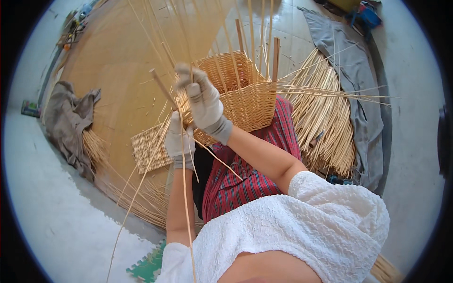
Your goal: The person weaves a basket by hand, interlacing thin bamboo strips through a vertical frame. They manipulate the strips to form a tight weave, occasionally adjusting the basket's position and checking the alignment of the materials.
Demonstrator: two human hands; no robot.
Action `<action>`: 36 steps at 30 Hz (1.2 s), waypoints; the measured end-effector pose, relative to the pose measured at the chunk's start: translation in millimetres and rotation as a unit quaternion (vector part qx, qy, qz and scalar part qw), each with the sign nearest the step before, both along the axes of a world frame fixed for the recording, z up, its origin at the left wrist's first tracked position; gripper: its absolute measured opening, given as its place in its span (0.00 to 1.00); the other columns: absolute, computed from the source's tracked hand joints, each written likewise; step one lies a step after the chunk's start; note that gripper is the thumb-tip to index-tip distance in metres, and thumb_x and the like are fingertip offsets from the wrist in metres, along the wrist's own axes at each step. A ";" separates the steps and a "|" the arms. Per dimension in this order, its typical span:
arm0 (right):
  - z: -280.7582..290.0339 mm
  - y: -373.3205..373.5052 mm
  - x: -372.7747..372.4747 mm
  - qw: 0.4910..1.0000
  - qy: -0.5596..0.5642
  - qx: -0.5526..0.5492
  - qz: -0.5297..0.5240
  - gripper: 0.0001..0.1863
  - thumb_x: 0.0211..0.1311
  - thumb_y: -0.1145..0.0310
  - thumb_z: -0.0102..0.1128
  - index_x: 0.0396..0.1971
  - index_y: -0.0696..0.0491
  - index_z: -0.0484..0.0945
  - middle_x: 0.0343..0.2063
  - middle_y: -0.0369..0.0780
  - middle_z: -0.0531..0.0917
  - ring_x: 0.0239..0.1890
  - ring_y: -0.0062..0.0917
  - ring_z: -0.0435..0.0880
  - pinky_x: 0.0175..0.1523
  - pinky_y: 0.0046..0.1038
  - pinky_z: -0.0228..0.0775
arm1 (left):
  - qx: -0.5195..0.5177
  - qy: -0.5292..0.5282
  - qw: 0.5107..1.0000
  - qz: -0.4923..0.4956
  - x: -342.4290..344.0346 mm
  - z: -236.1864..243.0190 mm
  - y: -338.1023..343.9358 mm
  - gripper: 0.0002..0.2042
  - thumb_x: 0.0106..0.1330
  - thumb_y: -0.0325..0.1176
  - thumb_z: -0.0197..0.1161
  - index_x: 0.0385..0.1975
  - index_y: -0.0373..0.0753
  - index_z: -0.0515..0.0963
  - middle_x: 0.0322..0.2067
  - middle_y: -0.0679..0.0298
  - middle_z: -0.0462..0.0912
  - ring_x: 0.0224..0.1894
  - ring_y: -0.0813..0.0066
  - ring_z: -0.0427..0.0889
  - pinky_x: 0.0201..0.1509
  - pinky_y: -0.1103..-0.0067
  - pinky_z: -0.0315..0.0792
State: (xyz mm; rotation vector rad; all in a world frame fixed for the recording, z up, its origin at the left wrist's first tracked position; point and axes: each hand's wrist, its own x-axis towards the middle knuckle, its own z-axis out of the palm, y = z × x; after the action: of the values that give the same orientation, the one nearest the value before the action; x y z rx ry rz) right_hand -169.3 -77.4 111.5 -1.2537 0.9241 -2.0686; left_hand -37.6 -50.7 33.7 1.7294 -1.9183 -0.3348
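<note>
Two gloved hands [204, 101] [179, 141] on wicker basket [245, 101] strands.

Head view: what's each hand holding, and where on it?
Right hand grips upright willow strands just above the basket rim. Left hand pinches long strands beside the basket's near corner, their ends trailing down.

1. Half-woven wicker basket [245, 96]; pale tan, boxy, tilted on the person's lap; tall stakes rise from its rim.
2. Thin pale cane strands [184, 155]; gripped near the basket's corner, trailing down toward the floor.
</note>
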 end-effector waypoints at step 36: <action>-11.5 -16.8 -153.7 0.974 0.201 0.045 -0.092 0.28 0.63 0.82 0.56 0.65 0.57 0.71 0.53 0.50 0.83 0.49 0.28 0.86 0.54 0.31 0.78 | -0.056 -0.147 0.979 -0.129 -125.7 19.2 3.8 0.35 0.64 0.36 0.69 0.73 0.55 0.65 0.53 0.56 0.71 0.43 0.57 0.79 0.47 0.63 0.75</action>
State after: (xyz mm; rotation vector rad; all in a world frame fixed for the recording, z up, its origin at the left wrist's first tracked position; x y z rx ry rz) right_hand -323.0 -94.2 100.1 -1.6238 1.3421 -1.9141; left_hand -163.3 -46.9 52.9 1.5249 -2.3335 -0.0613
